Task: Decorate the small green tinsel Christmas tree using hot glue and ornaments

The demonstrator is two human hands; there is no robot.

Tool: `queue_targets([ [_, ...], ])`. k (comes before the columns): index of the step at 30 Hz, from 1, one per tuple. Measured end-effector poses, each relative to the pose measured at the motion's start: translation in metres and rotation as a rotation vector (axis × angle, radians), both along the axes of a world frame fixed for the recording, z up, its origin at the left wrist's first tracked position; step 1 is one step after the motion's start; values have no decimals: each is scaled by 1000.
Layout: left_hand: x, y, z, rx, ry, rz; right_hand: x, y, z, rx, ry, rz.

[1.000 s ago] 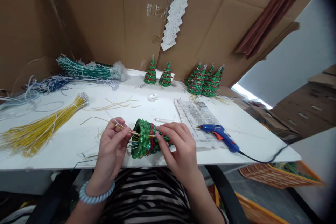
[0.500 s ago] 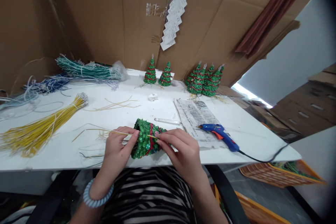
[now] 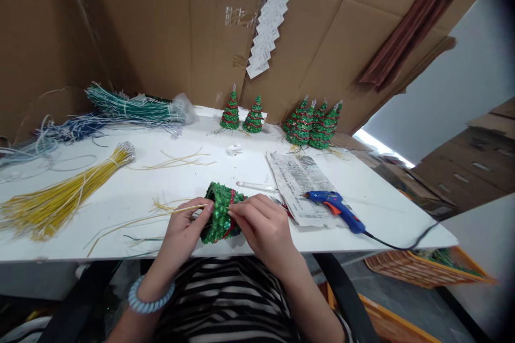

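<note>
A small green tinsel Christmas tree (image 3: pixel 220 220) with red garland lies on its side near the table's front edge, its open base facing left. My left hand (image 3: pixel 183 233) is closed on the base rim, thumb against the edge. A thin yellow wire (image 3: pixel 132 221) runs from the left over my left fingers into the base. My right hand (image 3: pixel 261 222) is pinched against the tree's side, at the wire's end, which my fingertips mostly hide. The tree's tip is hidden behind this hand.
A blue glue gun (image 3: pixel 336 209) rests on folded newspaper (image 3: pixel 300 177) at right, its cord trailing off the table. Left lies a yellow wire bundle (image 3: pixel 76 187); behind it, green wires (image 3: pixel 129 107). Several finished trees (image 3: pixel 311 126) stand at the back. A white pen-like stick (image 3: pixel 256 186) lies beyond my right hand.
My right hand has moved left, closer in against the tree's side. The wire's tail now reaches farther left and lower. Red-handled tool parts show beside the newspaper.
</note>
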State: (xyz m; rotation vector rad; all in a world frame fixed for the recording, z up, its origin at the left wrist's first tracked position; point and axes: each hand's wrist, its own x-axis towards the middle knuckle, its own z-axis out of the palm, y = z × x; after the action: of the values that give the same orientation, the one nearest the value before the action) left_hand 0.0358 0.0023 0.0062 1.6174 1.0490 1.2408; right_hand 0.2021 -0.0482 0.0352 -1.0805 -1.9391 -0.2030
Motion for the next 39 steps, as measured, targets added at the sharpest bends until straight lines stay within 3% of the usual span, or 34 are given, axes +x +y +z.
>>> queue_targets([
  [9, -1, -1, -1, -75, -76, -62, 8, -3, 1, -22, 42, 37],
  [14, 1, 0, 1, -127, -111, -118, 3, 0, 3, 16, -24, -21],
  [21, 11, 0, -12, -119, -148, -22, -6, 4, -1, 168, -173, -196],
  [24, 13, -1, -14, -108, -145, -15, -1, 3, -6, 126, -69, -165],
  [27, 13, -1, -14, -102, -142, -9, 24, 0, -16, 21, 64, -144],
  [30, 12, -1, -15, -94, -148, 20, 70, -4, -29, -14, 167, -417],
  [33, 11, -1, -17, -87, -160, 36, 118, -11, -36, -108, 141, -1026],
  [35, 11, 0, -18, -82, -169, 41, 141, -15, -37, -324, 98, -1323],
  [37, 11, 0, -18, -77, -175, 42, 156, -18, -38, -557, 63, -1404],
  [39, 12, 0, -19, -73, -176, 43, 164, -20, -40, -673, 42, -1378],
])
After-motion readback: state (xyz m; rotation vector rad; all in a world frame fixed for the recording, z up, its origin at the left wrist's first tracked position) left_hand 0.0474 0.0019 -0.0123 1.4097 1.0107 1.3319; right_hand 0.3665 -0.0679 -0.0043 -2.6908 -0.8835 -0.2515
